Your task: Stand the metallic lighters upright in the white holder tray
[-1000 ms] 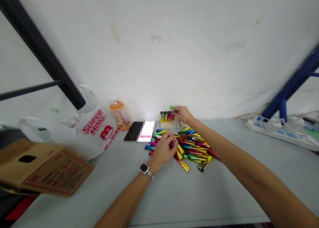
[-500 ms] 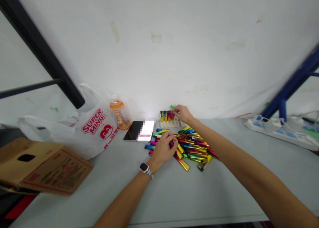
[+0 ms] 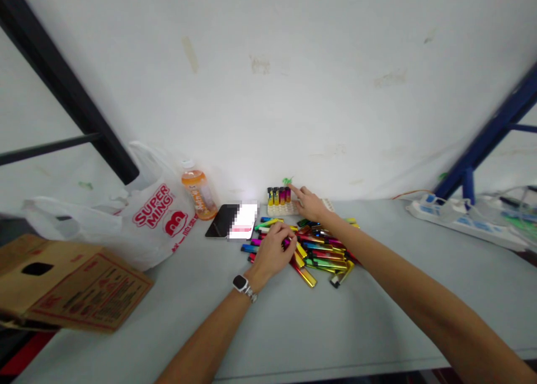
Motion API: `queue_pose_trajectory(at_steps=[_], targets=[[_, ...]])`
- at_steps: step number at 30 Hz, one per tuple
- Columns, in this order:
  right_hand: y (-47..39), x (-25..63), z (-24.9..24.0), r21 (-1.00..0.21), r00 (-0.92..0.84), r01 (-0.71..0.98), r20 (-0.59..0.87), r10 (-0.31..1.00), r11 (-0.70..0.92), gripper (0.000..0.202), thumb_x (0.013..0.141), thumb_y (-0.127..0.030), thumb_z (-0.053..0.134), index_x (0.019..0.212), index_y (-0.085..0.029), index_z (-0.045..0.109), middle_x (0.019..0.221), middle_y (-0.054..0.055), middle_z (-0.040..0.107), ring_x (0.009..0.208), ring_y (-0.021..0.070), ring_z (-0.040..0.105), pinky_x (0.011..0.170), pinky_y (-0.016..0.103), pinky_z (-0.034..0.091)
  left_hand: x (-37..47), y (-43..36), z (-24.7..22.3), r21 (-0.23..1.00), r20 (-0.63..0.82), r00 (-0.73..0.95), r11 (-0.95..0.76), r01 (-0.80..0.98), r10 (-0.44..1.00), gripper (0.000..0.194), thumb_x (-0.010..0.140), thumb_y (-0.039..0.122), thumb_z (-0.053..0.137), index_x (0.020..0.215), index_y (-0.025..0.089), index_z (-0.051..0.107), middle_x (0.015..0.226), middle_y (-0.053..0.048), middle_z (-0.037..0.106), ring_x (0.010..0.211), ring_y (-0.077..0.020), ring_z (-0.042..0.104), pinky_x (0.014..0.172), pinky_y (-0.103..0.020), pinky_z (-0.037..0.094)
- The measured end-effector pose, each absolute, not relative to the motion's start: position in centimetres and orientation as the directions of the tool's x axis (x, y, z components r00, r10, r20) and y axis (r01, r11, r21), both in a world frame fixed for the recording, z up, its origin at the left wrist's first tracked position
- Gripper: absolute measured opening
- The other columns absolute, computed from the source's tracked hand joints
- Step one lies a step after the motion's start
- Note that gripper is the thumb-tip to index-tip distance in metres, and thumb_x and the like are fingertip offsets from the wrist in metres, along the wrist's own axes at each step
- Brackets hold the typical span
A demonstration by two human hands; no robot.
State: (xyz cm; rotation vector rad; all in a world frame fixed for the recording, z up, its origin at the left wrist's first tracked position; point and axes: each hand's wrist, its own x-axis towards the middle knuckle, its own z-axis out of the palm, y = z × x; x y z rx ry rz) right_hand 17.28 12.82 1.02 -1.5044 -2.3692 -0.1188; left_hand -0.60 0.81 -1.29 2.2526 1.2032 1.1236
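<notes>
A pale holder with rows of holes [image 3: 274, 211] stands against the wall. Several shiny lighters [image 3: 282, 196] stand upright along its back row, yellow ones at the left and magenta ones at the right. My right hand [image 3: 312, 205] is over the holder's right part, index finger stretched out to the top of the rightmost upright lighter, with nothing seen in its grip. In front lies a heap of metallic-coloured lighters [image 3: 325, 255]. My left hand [image 3: 274, 251], with a watch on the wrist, rests at the heap's left side, fingers curled around a magenta lighter [image 3: 286, 243] that is mostly hidden.
Left of the heap lie a dark tablet [image 3: 220, 221] and an orange drink bottle [image 3: 199, 195]. A white plastic bag [image 3: 146, 227] and a cardboard box [image 3: 84, 286] stand farther left. White power strips [image 3: 457, 219] with cables sit at the right.
My right hand has gone from pinching at the rightmost upright lighter to pointing with its index finger extended. The left hand stays at the heap. The view has shifted slightly.
</notes>
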Motion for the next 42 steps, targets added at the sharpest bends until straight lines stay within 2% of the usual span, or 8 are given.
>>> queue_pose_trajectory(at_steps=[8,11,15,21,28,32,36,42], targets=[[12.2,17.9,1.8,-0.083,-0.377,0.905,0.298,0.877,0.417,0.058,0.095,-0.022,0.040,0.152,-0.023,0.033,0.115,0.013,0.058,0.097,0.0254,0.061,0.089,0.034,0.043,-0.6,0.7,-1.3,0.623,0.482,0.329,-0.582,0.523,0.812,0.013,0.091,0.023,0.053,0.080,0.020,0.060,0.101,-0.006,0.060,0.099,-0.0198,0.058,0.091,-0.036,0.048],[11.7,18.3,2.3,-0.104,-0.390,0.897,0.275,0.879,0.430,0.049,0.090,-0.018,0.043,0.138,-0.020,0.052,0.117,0.012,0.060,0.093,0.0229,0.062,0.086,0.032,0.044,-0.6,0.8,-1.3,0.627,0.488,0.320,-0.581,0.519,0.812,0.013,0.091,0.022,0.052,0.081,0.020,0.060,0.101,-0.006,0.059,0.099,-0.0193,0.058,0.091,-0.036,0.048],[11.0,19.3,3.3,-0.082,-0.469,0.878,0.053,0.881,0.472,0.033,0.075,-0.021,0.059,0.106,-0.021,0.072,0.110,0.009,0.066,0.093,0.0237,0.064,0.078,0.029,0.046,-0.6,0.9,-1.3,0.636,0.495,0.312,-0.583,0.506,0.811,0.014,0.091,0.021,0.050,0.081,0.020,0.059,0.100,-0.006,0.060,0.097,-0.0189,0.058,0.089,-0.035,0.048],[11.2,19.1,4.4,-0.068,-0.401,0.916,-0.176,0.899,0.396,0.033,0.067,-0.031,0.067,0.099,-0.026,0.075,0.099,0.006,0.074,0.083,0.0241,0.067,0.068,0.029,0.047,-0.5,0.9,-1.3,0.637,0.503,0.310,-0.589,0.497,0.807,0.014,0.091,0.021,0.050,0.079,0.020,0.059,0.099,-0.006,0.060,0.096,-0.0189,0.058,0.088,-0.034,0.048],[11.0,17.4,3.8,0.024,-0.490,0.870,-0.061,0.870,0.492,0.033,0.068,-0.026,0.070,0.101,-0.022,0.073,0.100,0.010,0.073,0.083,0.0254,0.067,0.071,0.031,0.047,-0.7,0.9,-1.4,0.620,0.521,0.318,-0.607,0.497,0.792,0.010,0.090,0.019,0.052,0.083,0.020,0.060,0.098,-0.006,0.059,0.095,-0.0190,0.058,0.088,-0.035,0.049],[10.4,17.6,3.4,0.055,-0.602,0.799,0.086,0.794,0.599,0.033,0.080,-0.031,0.066,0.109,-0.017,0.068,0.110,0.014,0.067,0.095,0.0259,0.064,0.084,0.033,0.045,-0.7,0.9,-1.3,0.624,0.518,0.316,-0.604,0.496,0.795,0.012,0.090,0.019,0.052,0.081,0.020,0.059,0.098,-0.006,0.060,0.095,-0.0190,0.059,0.087,-0.035,0.049],[9.5,18.1,3.3,-0.107,-0.584,0.771,0.278,0.763,0.628,0.025,0.095,-0.033,0.051,0.103,-0.016,0.067,0.104,0.012,0.064,0.092,0.0207,0.061,0.084,0.030,0.043,-0.6,0.8,-1.1,0.638,0.507,0.305,-0.589,0.496,0.806,0.013,0.090,0.020,0.052,0.080,0.020,0.059,0.097,-0.006,0.060,0.095,-0.0189,0.059,0.088,-0.035,0.049],[5.9,16.8,2.3,-0.636,-0.340,0.529,0.449,0.826,0.563,0.027,0.097,-0.040,0.046,0.095,-0.018,0.060,0.085,0.003,0.064,0.078,0.0155,0.058,0.072,0.026,0.045,-0.5,0.7,-0.9,0.651,0.495,0.315,-0.586,0.483,0.809,0.014,0.089,0.019,0.053,0.078,0.019,0.060,0.097,-0.006,0.060,0.094,-0.0189,0.059,0.087,-0.034,0.049]])
